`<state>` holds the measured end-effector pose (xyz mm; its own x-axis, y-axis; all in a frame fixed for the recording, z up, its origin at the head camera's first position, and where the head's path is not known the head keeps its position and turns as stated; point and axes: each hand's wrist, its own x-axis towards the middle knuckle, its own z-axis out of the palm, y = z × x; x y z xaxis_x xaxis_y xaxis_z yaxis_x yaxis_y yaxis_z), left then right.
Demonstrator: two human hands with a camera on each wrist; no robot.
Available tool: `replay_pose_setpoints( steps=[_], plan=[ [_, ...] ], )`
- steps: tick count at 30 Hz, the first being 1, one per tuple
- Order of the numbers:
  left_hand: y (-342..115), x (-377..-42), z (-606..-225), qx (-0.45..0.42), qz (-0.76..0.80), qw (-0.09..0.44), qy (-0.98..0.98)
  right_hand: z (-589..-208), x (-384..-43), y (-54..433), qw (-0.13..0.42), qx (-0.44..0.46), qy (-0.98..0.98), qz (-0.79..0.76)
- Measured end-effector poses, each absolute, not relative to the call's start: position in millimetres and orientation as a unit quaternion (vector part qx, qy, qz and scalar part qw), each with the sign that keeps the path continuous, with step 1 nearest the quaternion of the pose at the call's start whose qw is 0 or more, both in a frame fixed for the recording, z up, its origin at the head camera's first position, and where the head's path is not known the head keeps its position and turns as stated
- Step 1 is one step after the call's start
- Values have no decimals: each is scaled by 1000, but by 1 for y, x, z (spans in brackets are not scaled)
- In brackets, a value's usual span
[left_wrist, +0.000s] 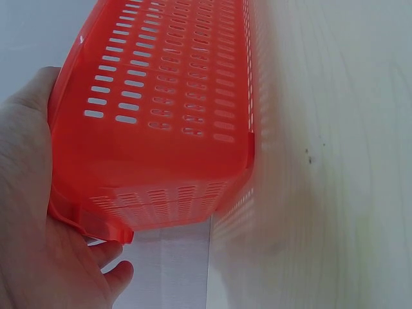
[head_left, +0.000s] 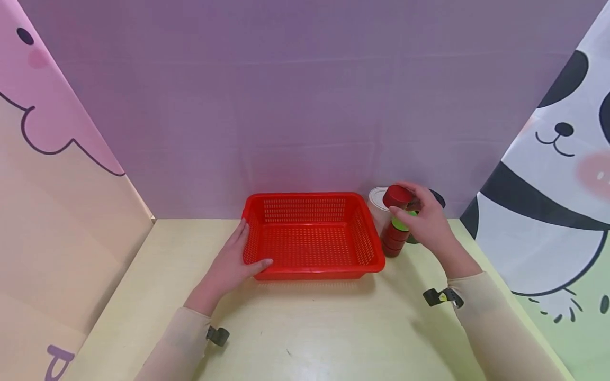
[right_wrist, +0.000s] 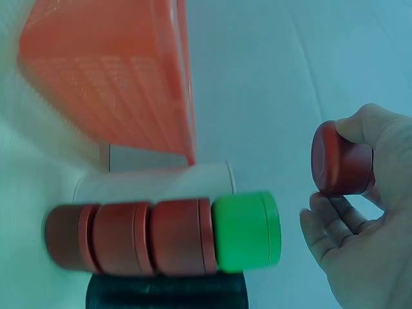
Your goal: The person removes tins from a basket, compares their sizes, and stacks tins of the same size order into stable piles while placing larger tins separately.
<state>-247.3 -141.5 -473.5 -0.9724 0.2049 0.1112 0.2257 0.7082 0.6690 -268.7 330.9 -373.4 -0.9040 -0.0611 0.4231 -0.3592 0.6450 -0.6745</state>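
My left hand [head_left: 227, 267] grips the near left corner of a red plastic basket [head_left: 312, 269], thumb over the front rim and fingers along the left side. Slotted walls of the basket [left_wrist: 154, 154] fill much of the left wrist view. Between thumb and fingers, my right hand [head_left: 429, 221] holds a small red round canister [right_wrist: 344, 159] in the air. Below it stands a stack of several red canisters [right_wrist: 116, 238] with a bright green canister [right_wrist: 248, 232] on top. A gap separates the held canister from the green one.
A white cylindrical container [head_left: 378, 209] stands behind the stack, beside the basket's right wall. A black cylinder [head_left: 437, 198] is partly hidden by my right hand. The pale wooden table [head_left: 305, 333] meets a purple backdrop [head_left: 305, 106]; printed panels rise at both sides.
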Motion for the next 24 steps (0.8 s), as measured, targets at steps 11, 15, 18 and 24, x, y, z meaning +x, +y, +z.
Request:
replay_pose_setpoints(
  steps=[11, 15, 18, 24],
  plan=[
    [-141, -248, -475, -122, -370, 16, -921, -385, -268, 361, 211, 101, -897, 374],
    [-142, -248, -473, -122, -364, 16, -923, -387, -268, 364, 217, 105, -897, 371],
    [-142, -249, -473, -124, -363, 14, -923, -391, -268, 365, 218, 104, -898, 367],
    [-142, -248, -472, -122, -366, 12, -923, -397, -271, 365, 214, 109, -902, 358]
  ],
)
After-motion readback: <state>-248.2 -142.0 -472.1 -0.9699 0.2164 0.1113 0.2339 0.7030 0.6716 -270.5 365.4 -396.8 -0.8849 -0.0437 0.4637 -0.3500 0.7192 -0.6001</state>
